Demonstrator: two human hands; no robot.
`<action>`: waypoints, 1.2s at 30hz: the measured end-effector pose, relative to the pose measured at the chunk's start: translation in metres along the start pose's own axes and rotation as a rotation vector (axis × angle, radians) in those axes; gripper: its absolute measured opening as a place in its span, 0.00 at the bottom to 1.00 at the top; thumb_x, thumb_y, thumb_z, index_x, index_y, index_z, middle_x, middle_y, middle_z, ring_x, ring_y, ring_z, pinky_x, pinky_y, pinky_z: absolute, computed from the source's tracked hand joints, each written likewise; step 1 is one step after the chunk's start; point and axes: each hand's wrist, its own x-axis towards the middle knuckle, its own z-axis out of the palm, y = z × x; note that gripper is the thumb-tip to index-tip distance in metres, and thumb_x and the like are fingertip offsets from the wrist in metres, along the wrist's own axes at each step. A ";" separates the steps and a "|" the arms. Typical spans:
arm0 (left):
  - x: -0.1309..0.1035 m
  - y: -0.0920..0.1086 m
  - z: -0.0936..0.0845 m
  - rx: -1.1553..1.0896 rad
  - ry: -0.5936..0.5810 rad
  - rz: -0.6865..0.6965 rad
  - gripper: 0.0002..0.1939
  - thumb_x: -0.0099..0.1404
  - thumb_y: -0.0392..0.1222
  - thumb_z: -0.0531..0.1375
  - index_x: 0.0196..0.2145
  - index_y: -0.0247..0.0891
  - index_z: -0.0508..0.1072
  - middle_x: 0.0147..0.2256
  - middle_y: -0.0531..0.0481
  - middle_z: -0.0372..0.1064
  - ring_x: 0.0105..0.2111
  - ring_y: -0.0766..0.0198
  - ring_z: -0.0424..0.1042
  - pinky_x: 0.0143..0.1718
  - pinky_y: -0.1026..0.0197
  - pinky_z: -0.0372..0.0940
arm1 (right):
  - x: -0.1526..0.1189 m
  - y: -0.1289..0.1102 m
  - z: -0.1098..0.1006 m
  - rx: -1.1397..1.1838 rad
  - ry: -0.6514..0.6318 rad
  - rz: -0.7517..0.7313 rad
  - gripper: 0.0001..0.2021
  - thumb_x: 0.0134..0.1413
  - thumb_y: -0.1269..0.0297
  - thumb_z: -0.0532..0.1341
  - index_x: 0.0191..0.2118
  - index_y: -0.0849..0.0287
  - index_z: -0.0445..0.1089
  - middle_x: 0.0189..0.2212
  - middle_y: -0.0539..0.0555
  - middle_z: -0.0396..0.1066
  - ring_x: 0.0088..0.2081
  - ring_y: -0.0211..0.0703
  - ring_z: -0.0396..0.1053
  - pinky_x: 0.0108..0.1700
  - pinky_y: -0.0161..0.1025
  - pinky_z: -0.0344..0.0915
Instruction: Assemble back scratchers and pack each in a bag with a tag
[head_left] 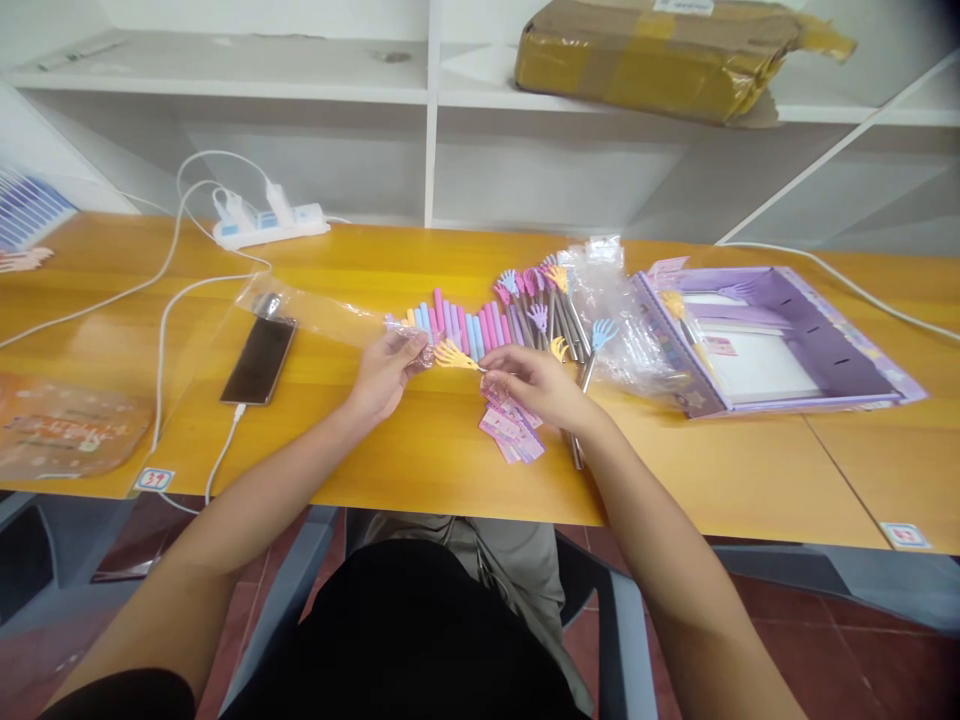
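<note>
My left hand (386,372) is closed on the mouth of a long clear plastic bag (322,318), which stretches away to the left. My right hand (536,382) pinches the thin shaft of a back scratcher with a yellow hand-shaped head (455,356). That head points left and sits right at my left fingers; whether it is inside the bag I cannot tell. Behind my hands lies a row of pink, blue and purple foam tubes (472,330). Several metal back scratchers with coloured heads (538,316) lie to the right. Pink printed cards (513,432) are under my right hand.
A purple display box (832,375) stands at the right, with more clear bags (630,340) beside it. To the left are a phone (259,360) on a charging cable and a power strip (271,225). A taped carton (645,60) rests on the shelf above.
</note>
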 end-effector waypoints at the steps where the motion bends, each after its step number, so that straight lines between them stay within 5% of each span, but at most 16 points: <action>1: 0.000 0.000 0.000 -0.003 0.002 0.000 0.25 0.49 0.53 0.85 0.34 0.35 0.81 0.30 0.54 0.74 0.30 0.70 0.74 0.34 0.67 0.72 | 0.000 0.000 0.000 -0.001 -0.001 -0.001 0.12 0.70 0.51 0.67 0.50 0.52 0.77 0.38 0.54 0.81 0.38 0.49 0.80 0.42 0.46 0.74; 12: -0.005 -0.003 0.007 0.036 -0.025 -0.027 0.27 0.46 0.55 0.85 0.34 0.37 0.80 0.38 0.48 0.81 0.37 0.65 0.79 0.36 0.66 0.73 | -0.001 0.001 0.004 0.032 0.004 0.031 0.13 0.69 0.52 0.68 0.51 0.53 0.76 0.37 0.53 0.80 0.34 0.46 0.79 0.36 0.43 0.75; 24: -0.016 -0.014 0.013 0.062 -0.083 -0.062 0.27 0.48 0.53 0.85 0.39 0.35 0.84 0.38 0.49 0.81 0.37 0.65 0.79 0.41 0.63 0.75 | 0.000 0.001 0.034 0.199 0.112 0.081 0.25 0.63 0.50 0.73 0.59 0.52 0.69 0.47 0.52 0.70 0.29 0.36 0.77 0.25 0.33 0.71; 31: 0.004 0.004 0.001 -0.075 0.097 0.068 0.23 0.52 0.51 0.84 0.34 0.34 0.80 0.29 0.53 0.76 0.28 0.71 0.75 0.32 0.68 0.72 | -0.002 -0.007 0.005 0.341 -0.089 0.165 0.21 0.67 0.49 0.71 0.56 0.54 0.72 0.35 0.50 0.75 0.26 0.36 0.71 0.22 0.33 0.66; 36: 0.014 0.016 -0.011 -0.181 0.140 0.072 0.18 0.58 0.47 0.82 0.36 0.34 0.81 0.29 0.54 0.75 0.29 0.73 0.76 0.34 0.70 0.74 | -0.007 -0.017 -0.014 0.517 -0.124 0.075 0.19 0.69 0.52 0.72 0.57 0.56 0.77 0.46 0.57 0.82 0.35 0.39 0.76 0.37 0.39 0.76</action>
